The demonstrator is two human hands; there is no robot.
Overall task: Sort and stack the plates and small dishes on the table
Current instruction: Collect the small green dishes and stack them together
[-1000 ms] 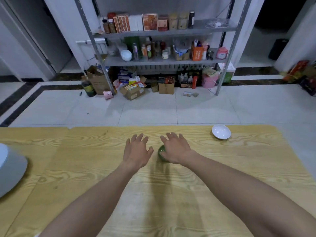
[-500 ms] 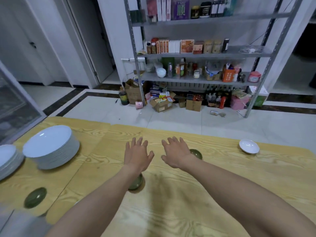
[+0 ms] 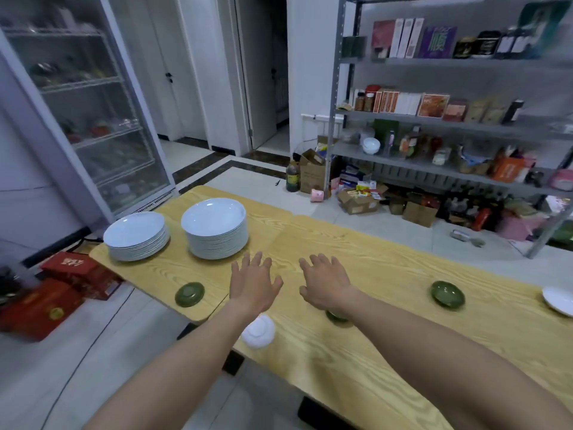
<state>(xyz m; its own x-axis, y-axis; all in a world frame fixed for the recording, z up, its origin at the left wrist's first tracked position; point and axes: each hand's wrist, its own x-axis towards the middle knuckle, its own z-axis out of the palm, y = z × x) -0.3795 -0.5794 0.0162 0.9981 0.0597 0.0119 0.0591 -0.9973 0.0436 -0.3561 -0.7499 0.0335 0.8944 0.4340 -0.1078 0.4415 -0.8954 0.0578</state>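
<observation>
Two stacks of white plates stand at the far left of the wooden table (image 3: 387,361): a lower stack (image 3: 136,235) and a taller stack (image 3: 215,228). One small green dish (image 3: 189,293) lies upside down near the left edge. Another green dish (image 3: 447,294) sits upright to the right. A third green dish (image 3: 336,316) is mostly hidden under my right wrist. A small white dish (image 3: 258,331) lies upside down beside my left forearm, and a white dish (image 3: 559,300) is cut off at the right edge. My left hand (image 3: 252,282) and right hand (image 3: 327,282) hover over the table, fingers spread, holding nothing.
A glass-door fridge (image 3: 93,119) stands beyond the table's left end, with red boxes (image 3: 62,287) on the floor beside it. A metal shelving unit (image 3: 449,125) full of goods and cardboard boxes lines the far wall across a tiled floor.
The view has swung left, bringing both plate stacks and more small dishes into sight. Both hands stay spread and empty; the right hand has left the green dish it covered.
</observation>
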